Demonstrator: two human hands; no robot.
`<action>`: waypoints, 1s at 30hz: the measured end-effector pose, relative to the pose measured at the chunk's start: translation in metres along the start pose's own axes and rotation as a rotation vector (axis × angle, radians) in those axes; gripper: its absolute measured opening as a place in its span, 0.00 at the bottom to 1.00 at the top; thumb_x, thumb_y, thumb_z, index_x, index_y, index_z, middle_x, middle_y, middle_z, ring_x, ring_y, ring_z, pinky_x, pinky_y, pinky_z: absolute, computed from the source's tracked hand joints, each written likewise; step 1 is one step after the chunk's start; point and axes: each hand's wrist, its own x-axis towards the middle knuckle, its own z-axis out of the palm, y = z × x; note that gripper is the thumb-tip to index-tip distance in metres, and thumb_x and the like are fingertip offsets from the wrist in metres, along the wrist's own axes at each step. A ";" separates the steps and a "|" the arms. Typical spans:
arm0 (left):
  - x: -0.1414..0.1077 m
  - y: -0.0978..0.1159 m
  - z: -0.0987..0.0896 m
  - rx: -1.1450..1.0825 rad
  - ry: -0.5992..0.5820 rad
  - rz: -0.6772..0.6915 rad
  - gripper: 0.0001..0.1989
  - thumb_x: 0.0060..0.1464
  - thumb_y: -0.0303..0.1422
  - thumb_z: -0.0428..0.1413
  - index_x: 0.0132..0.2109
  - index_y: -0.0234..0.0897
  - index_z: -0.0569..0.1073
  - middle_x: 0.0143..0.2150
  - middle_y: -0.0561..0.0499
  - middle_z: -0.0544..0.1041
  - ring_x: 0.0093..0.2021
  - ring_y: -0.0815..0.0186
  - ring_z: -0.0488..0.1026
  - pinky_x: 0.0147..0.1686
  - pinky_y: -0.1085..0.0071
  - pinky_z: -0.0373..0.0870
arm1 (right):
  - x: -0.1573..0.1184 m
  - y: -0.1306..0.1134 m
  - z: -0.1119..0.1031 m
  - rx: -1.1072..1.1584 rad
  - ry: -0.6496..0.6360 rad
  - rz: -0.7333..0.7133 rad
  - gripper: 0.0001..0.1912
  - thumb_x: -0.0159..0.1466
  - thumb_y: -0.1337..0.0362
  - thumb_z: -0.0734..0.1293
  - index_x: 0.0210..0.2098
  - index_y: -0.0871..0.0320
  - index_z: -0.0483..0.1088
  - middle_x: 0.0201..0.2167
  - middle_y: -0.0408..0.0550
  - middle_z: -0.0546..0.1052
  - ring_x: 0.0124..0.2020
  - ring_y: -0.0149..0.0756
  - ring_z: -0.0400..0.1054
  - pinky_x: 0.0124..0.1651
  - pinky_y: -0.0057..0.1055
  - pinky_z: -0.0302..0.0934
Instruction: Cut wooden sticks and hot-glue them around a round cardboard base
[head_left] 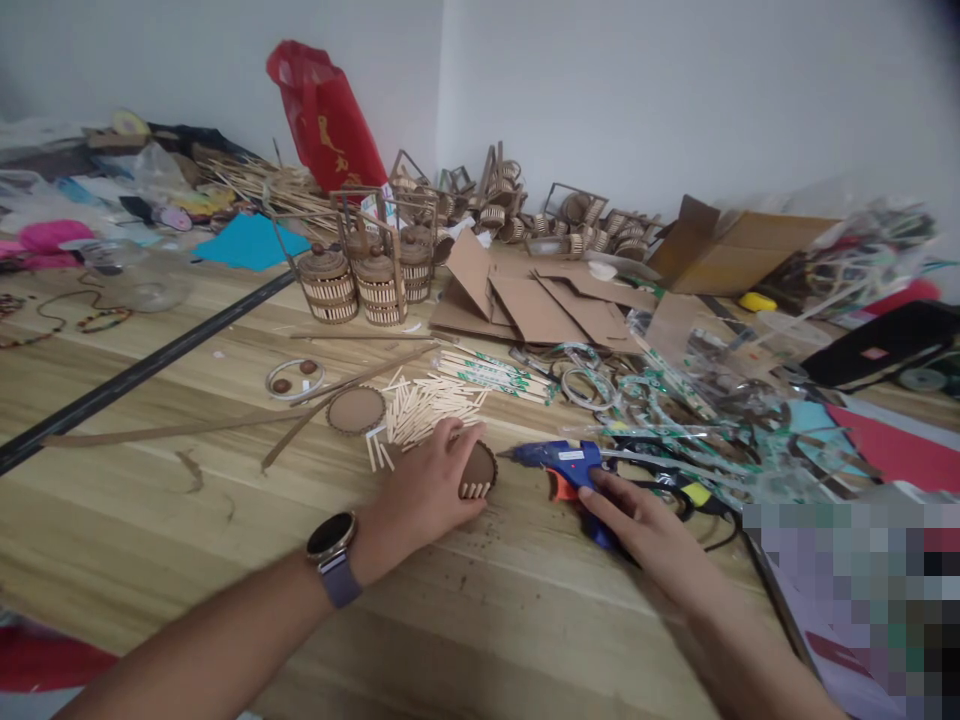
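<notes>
My left hand (431,485), with a watch on its wrist, is curled round the left side of a round brown cardboard disc (478,465). Several short pale sticks (475,490) stand along the disc's near edge. My right hand (622,510) is wrapped round the handle of a blue glue gun (559,456) with an orange trigger, its nozzle pointing left at the disc without visible contact. Behind my left hand lies a pile of short sticks (431,405). A second round disc (355,410) rests flat to the left of the pile.
Small lidded baskets (328,285) with tall handles stand behind. Cardboard pieces (536,305), an open box (742,250) and tangled plastic wrappers (660,400) crowd the back right. A red bag (326,120) leans on the wall. Brown strips (172,430) lie left.
</notes>
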 end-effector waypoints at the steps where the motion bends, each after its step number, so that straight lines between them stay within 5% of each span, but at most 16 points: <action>1: 0.000 0.000 0.000 -0.004 -0.003 -0.004 0.40 0.48 0.34 0.63 0.64 0.42 0.53 0.61 0.43 0.60 0.57 0.53 0.67 0.53 0.59 0.69 | 0.000 -0.001 -0.003 -0.100 0.010 -0.028 0.27 0.56 0.46 0.66 0.46 0.60 0.74 0.42 0.55 0.80 0.40 0.46 0.74 0.41 0.37 0.67; 6: 0.001 0.002 -0.003 -0.014 -0.039 -0.024 0.39 0.48 0.34 0.62 0.64 0.43 0.52 0.62 0.42 0.59 0.56 0.53 0.68 0.51 0.59 0.71 | -0.002 -0.009 -0.004 -0.542 0.196 -0.411 0.19 0.64 0.54 0.59 0.42 0.60 0.76 0.39 0.58 0.78 0.41 0.50 0.71 0.44 0.44 0.64; 11: 0.001 0.002 -0.003 0.001 -0.036 -0.015 0.40 0.47 0.34 0.63 0.63 0.42 0.52 0.62 0.42 0.59 0.56 0.53 0.68 0.52 0.59 0.70 | 0.015 -0.039 0.011 -0.659 0.056 -0.679 0.13 0.67 0.64 0.59 0.38 0.57 0.75 0.35 0.54 0.79 0.39 0.45 0.69 0.44 0.41 0.62; 16: 0.000 0.001 -0.003 0.013 -0.036 -0.029 0.36 0.47 0.35 0.63 0.60 0.42 0.55 0.61 0.43 0.59 0.52 0.53 0.70 0.47 0.59 0.72 | 0.058 -0.077 0.036 -0.833 -0.175 -0.728 0.11 0.66 0.71 0.61 0.41 0.61 0.75 0.38 0.54 0.79 0.42 0.41 0.69 0.46 0.34 0.61; 23: 0.000 0.004 -0.010 -0.040 -0.068 -0.029 0.34 0.46 0.33 0.62 0.59 0.41 0.56 0.58 0.43 0.61 0.52 0.52 0.70 0.49 0.56 0.71 | 0.086 -0.098 0.072 -0.934 -0.283 -0.757 0.07 0.63 0.74 0.63 0.37 0.63 0.73 0.34 0.55 0.78 0.41 0.42 0.69 0.41 0.30 0.58; 30: 0.000 0.005 -0.014 -0.043 -0.105 -0.014 0.34 0.47 0.33 0.61 0.59 0.41 0.56 0.59 0.42 0.60 0.52 0.52 0.70 0.49 0.57 0.70 | 0.079 -0.096 0.063 -0.941 -0.263 -0.703 0.11 0.61 0.76 0.62 0.43 0.68 0.70 0.38 0.62 0.77 0.41 0.44 0.69 0.43 0.33 0.58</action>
